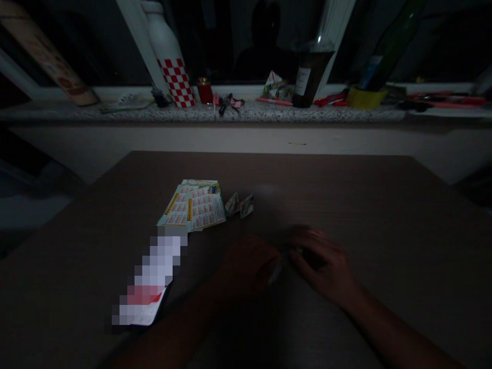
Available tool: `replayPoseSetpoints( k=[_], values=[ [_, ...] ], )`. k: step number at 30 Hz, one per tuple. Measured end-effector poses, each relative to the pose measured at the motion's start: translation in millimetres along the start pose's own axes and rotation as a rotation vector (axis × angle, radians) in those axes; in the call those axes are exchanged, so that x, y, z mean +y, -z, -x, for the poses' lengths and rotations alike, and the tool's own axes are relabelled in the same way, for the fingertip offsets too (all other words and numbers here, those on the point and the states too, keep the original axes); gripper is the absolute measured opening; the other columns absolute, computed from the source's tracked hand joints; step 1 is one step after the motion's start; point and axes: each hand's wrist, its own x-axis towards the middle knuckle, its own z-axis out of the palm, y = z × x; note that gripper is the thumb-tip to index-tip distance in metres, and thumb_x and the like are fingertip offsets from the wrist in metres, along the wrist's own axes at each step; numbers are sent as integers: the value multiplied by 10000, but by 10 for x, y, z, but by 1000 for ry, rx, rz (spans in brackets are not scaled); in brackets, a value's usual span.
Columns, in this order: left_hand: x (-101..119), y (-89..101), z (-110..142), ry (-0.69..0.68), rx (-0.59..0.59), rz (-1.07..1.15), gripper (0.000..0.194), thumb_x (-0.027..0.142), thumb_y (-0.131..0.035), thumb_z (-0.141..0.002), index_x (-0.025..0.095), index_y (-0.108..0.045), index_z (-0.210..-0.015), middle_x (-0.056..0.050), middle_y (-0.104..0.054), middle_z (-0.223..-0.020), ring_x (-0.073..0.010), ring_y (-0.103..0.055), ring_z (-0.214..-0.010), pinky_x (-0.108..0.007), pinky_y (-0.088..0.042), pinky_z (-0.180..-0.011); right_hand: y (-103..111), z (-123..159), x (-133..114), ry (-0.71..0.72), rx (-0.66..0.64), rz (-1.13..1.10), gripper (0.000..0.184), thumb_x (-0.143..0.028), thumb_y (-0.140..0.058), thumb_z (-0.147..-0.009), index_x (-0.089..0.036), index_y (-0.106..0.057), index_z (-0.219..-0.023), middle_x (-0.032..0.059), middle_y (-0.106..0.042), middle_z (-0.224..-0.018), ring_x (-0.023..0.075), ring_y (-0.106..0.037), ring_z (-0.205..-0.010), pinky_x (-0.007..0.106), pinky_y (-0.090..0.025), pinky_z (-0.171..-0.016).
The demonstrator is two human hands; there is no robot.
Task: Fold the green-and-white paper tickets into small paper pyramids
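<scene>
Low over the middle of the dark table (365, 205), my left hand (249, 264) is closed, its fingers curled inward. A small pale bit (275, 271) shows beside its fingers, too dim to name. Facing it, my right hand (326, 264) bends its fingers towards the thumb in a pinch close to the left fingertips; shadow and blur hide what is between them. Two small folded paper pieces (246, 205) stand just beyond my left hand. To their left lies a fanned stack of printed paper sheets (206, 209).
A phone-like device (148, 312) with a blurred-out lit screen lies left of my left forearm. On the granite sill (249, 113) stand a red-checked white bottle (177, 77), a dark cup (307, 77), a folded paper piece (274, 84) and a yellow container (365, 98).
</scene>
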Motion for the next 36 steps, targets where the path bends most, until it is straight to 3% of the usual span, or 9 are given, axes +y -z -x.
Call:
replayPoseSetpoints(
  k=[7, 17, 22, 25, 29, 36],
  values=[
    [19, -32, 7, -69, 5, -9, 184, 177, -407, -915, 157, -571, -835, -32, -608, -739, -145, -529, -676, -263, -413, -645, -29, -28, -96, 69, -22, -32, 107, -102, -594, -792, -206, -616, -805, 35, -653, -702, 189, -610, -681, 376, -480, -720],
    [-34, 38, 47, -37, 145, 13, 97, 151, -483, -884, 153, -580, -876, -36, -617, -761, -148, -554, -703, -260, -436, -643, 97, -21, 143, -98, 51, 185, 105, -141, -620, -748, -192, -606, -657, 18, -641, -633, 189, -601, -625, 355, -456, -671],
    [-28, 23, 27, 46, 41, 16, 148, 191, -449, -912, 171, -584, -852, -28, -629, -766, -150, -564, -704, -266, -438, -647, 82, -17, 109, -71, 63, 80, 67, -134, -598, -796, -181, -644, -806, 52, -668, -755, 203, -620, -734, 362, -478, -709],
    [-10, -10, 11, 41, -15, 41, 153, 211, -453, -915, 167, -591, -865, -33, -635, -777, -152, -568, -710, -269, -431, -659, 57, -12, 29, 17, -3, -5, 158, -118, -603, -800, -170, -644, -943, 78, -675, -846, 212, -620, -808, 375, -487, -739],
    [23, -17, -12, 55, -50, 79, 149, 216, -465, -912, 159, -591, -857, -30, -631, -761, -145, -566, -700, -257, -417, -657, 6, 5, -44, 104, -78, -83, 126, -92, -609, -797, -171, -645, -888, 55, -661, -757, 190, -615, -724, 359, -488, -695],
    [38, -25, -35, 53, 19, -28, 173, 219, -483, -874, 152, -567, -738, -19, -583, -654, -138, -525, -617, -257, -367, -596, 7, 14, -96, 156, 55, -87, 215, -12, -639, -760, -150, -655, -925, 64, -668, -734, 182, -611, -690, 356, -497, -655]
  ],
)
